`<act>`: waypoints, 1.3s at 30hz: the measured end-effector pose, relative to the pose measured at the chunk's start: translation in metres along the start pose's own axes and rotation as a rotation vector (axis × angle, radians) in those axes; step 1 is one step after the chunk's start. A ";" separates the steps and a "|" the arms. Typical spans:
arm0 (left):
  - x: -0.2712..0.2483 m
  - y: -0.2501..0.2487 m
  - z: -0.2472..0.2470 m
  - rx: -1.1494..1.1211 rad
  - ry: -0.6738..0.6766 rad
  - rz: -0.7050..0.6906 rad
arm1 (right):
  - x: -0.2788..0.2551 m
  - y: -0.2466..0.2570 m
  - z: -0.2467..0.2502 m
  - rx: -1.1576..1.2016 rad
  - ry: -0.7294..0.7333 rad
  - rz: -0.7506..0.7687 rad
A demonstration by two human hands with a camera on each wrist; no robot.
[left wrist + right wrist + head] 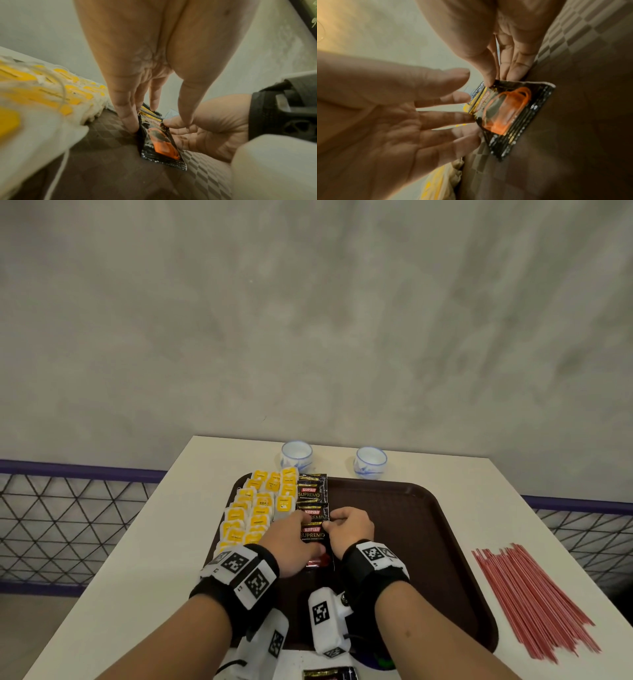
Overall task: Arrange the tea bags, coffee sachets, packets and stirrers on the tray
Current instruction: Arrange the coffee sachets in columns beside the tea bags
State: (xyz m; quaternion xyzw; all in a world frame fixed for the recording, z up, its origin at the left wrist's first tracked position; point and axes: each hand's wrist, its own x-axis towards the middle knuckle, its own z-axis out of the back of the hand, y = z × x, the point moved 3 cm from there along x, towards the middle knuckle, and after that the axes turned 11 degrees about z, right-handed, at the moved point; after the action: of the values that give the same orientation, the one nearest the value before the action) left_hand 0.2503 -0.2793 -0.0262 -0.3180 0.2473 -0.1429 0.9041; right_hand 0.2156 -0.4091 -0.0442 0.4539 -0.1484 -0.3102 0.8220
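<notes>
A brown tray (411,542) lies on the white table. Yellow tea bags (257,508) fill its left side in rows. Beside them runs a column of black coffee sachets (311,491). Both hands are on the nearest coffee sachet (313,537), which lies flat on the tray. My left hand (291,537) touches its left edge with straight fingers (128,115). My right hand (349,525) pinches its far right corner between thumb and fingertips (489,79). The sachet (159,142) shows an orange cup print (510,115). Red stirrers (527,601) lie bundled on the table right of the tray.
Two small white-and-blue cups (296,455) (370,462) stand behind the tray. Another black sachet (329,673) lies at the table's near edge. The tray's right half is bare. A mesh railing (68,508) runs beyond the table's left side.
</notes>
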 end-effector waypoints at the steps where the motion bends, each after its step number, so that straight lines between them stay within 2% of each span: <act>1: 0.000 0.000 0.001 -0.004 -0.004 0.002 | 0.000 0.001 0.000 -0.008 0.001 0.006; 8: 0.001 0.007 0.008 -0.029 -0.042 0.038 | -0.002 0.000 0.012 -0.019 0.028 0.028; 16: 0.002 0.013 0.005 -0.020 0.030 0.070 | -0.013 -0.009 0.017 -0.077 0.265 -0.032; 20: 0.002 0.006 0.002 -0.033 0.020 0.056 | -0.015 -0.007 0.013 0.004 0.250 -0.050; 39: 0.006 0.013 -0.001 -0.037 -0.021 0.063 | -0.009 -0.007 0.004 0.078 0.128 -0.104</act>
State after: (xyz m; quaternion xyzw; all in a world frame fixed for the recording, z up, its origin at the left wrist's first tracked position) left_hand 0.2564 -0.2723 -0.0373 -0.3282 0.2505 -0.1064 0.9046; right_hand 0.2046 -0.4087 -0.0477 0.5117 -0.0835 -0.3169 0.7942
